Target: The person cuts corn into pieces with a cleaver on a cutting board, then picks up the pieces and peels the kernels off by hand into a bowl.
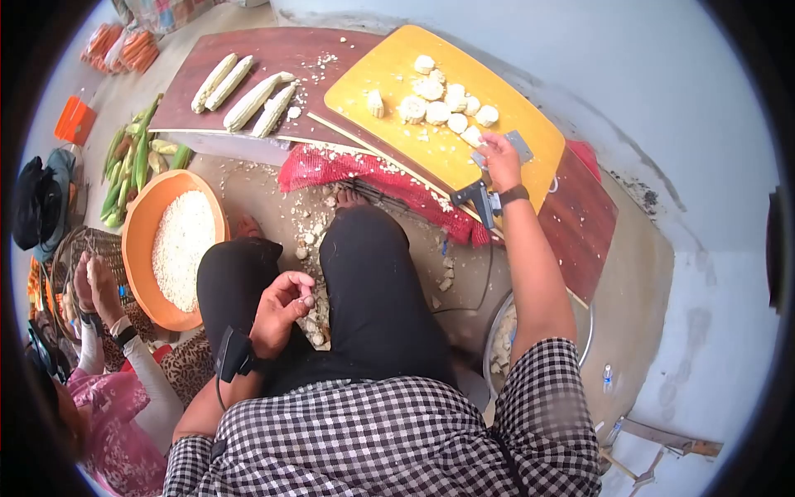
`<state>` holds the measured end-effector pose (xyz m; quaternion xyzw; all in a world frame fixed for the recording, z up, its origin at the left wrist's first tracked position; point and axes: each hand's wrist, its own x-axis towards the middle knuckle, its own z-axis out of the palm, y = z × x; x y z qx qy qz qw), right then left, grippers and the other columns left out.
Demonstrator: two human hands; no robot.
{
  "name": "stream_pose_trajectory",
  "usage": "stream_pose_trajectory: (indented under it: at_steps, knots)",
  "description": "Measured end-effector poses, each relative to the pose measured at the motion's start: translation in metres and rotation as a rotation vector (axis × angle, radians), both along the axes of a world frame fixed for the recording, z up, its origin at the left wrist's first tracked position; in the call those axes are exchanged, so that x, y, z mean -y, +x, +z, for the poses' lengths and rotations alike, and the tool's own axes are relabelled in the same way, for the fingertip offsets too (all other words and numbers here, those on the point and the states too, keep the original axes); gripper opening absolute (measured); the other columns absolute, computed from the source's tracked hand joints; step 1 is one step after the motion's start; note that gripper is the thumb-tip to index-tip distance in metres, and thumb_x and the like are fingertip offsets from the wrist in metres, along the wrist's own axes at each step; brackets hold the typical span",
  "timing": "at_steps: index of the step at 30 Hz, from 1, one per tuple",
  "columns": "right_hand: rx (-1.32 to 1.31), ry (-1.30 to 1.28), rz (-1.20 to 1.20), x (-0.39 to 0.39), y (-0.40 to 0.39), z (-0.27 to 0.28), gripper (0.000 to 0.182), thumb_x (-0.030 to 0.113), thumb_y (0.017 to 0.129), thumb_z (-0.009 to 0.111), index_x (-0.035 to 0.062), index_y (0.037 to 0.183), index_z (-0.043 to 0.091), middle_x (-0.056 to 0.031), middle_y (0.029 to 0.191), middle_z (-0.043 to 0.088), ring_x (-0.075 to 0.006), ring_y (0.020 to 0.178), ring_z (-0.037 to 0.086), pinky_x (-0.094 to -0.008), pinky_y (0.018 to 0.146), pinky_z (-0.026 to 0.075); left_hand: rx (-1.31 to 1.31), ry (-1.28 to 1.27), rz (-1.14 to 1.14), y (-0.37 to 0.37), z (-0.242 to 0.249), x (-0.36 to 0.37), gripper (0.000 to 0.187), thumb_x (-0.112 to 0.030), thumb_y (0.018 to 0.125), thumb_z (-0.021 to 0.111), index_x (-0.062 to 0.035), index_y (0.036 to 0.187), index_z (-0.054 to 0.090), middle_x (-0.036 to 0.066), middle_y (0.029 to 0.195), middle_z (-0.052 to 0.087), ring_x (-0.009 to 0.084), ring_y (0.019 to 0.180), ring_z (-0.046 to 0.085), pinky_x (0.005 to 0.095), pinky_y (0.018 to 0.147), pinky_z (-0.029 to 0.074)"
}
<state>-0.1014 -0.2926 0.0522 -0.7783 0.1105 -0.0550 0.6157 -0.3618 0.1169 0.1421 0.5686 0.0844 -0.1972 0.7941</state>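
My right hand (501,164) is over the right part of the yellow board (373,70), closed on a grey metal blade (519,147). Just left of its fingertips lies a cut corn piece (471,136); several more cut pieces (436,113) are grouped up the board. Above my left thigh, my left hand (284,308) has thumb and fingers pinched together; a small thing at the fingertips is too unclear to name. Peeled corn cobs (258,101) lie on the dark red table (186,93) left of the board.
An orange basin (217,203) of loose kernels stands at the left, near unpeeled corn (131,170). Beside it, a co-worker's hands (98,282) are raised. Red netting (327,170) hangs under the table edge. A metal bowl (588,335) is below my right arm.
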Motion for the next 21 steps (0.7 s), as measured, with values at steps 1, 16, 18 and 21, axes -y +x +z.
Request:
stream_pose_trajectory:
  at_steps: [1, 16, 18, 21]
  knots:
    - [0.049, -0.127, 0.02, -0.005, 0.013, -0.005, 0.033, 0.007, 0.076, 0.068, 0.0043, 0.108, 0.062, -0.0095, 0.097, 0.065, -0.0221, 0.086, 0.062, -0.03, 0.071, 0.05, -0.017, -0.005, 0.001, 0.002, 0.001, -0.001, 0.022, -0.013, 0.085, 0.066, -0.0045, 0.103, 0.055, -0.002, 0.078, 0.051, 0.0081, 0.068, 0.047, 0.0225, 0.063, 0.038]
    - [-0.066, -1.184, 0.089, -0.049, 0.073, -0.018, 0.045, 0.026, 0.072, 0.069, 0.0194, 0.115, 0.058, -0.0121, 0.113, 0.06, -0.03, 0.112, 0.053, -0.0476, 0.099, 0.031, -0.181, -0.081, -0.013, 0.014, 0.012, -0.024, 0.019, -0.008, 0.087, 0.06, -0.0031, 0.105, 0.057, -0.001, 0.085, 0.055, 0.0087, 0.075, 0.051, 0.0238, 0.071, 0.042]
    - [-0.003, -1.169, 0.072, -0.046, 0.068, -0.009, 0.046, 0.025, 0.073, 0.07, 0.0172, 0.116, 0.057, -0.0129, 0.113, 0.06, -0.0322, 0.108, 0.055, -0.047, 0.096, 0.036, -0.178, -0.08, -0.015, 0.013, 0.012, -0.024, 0.019, -0.008, 0.087, 0.061, -0.003, 0.105, 0.057, -0.001, 0.085, 0.055, 0.0086, 0.075, 0.051, 0.0237, 0.071, 0.042]
    - [0.046, -0.879, 0.078, -0.044, 0.053, 0.013, 0.043, 0.02, 0.079, 0.067, 0.0112, 0.119, 0.055, -0.0134, 0.111, 0.061, -0.0318, 0.1, 0.06, -0.0431, 0.087, 0.045, -0.163, -0.087, -0.018, 0.01, 0.012, -0.025, 0.019, -0.009, 0.087, 0.061, -0.0028, 0.105, 0.057, -0.001, 0.085, 0.055, 0.0084, 0.075, 0.051, 0.0234, 0.071, 0.042]
